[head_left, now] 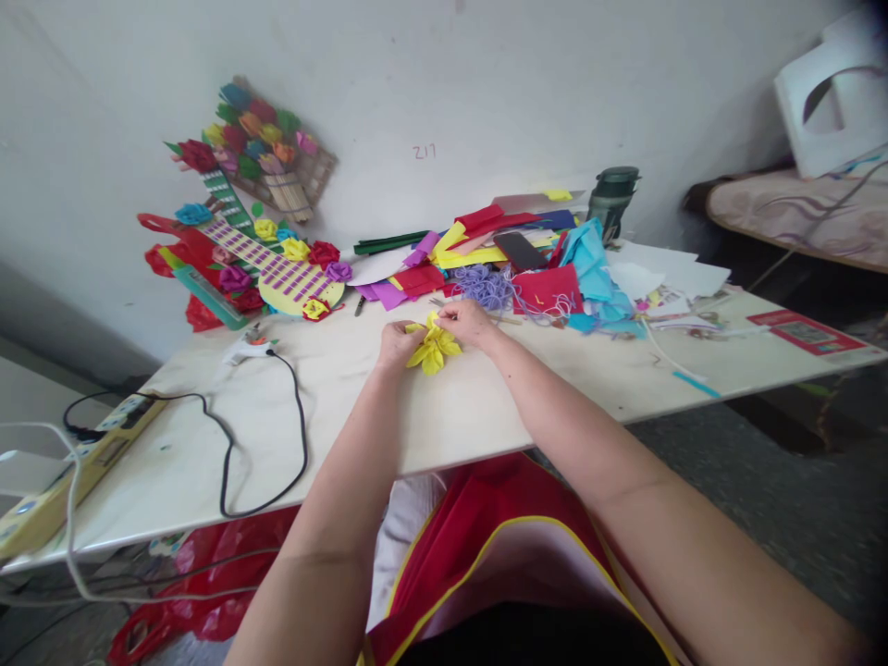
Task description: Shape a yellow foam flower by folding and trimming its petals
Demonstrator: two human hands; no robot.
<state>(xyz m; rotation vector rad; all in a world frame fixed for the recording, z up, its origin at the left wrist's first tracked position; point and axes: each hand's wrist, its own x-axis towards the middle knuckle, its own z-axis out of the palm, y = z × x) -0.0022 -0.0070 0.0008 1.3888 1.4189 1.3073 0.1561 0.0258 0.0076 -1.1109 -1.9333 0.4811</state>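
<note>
A yellow paper flower (434, 349) with several spread petals is held between my two hands, just above the pale table. My left hand (400, 344) pinches it from the left side. The fingers of my right hand (466, 324) are closed on its upper right part. Whether the right fingertips hold anything besides a petal is too small to tell. Behind the hands lie a tangle of purple yarn (484, 287) and a red paper piece (548, 289).
A white glue gun (251, 346) with a looping black cord (303, 416) lies left, near a yellow power strip (104, 467). Paper-flower decorations (295, 268) lean on the wall. A dark phone (520, 251) rests on coloured paper; a green bottle (610, 202) stands behind.
</note>
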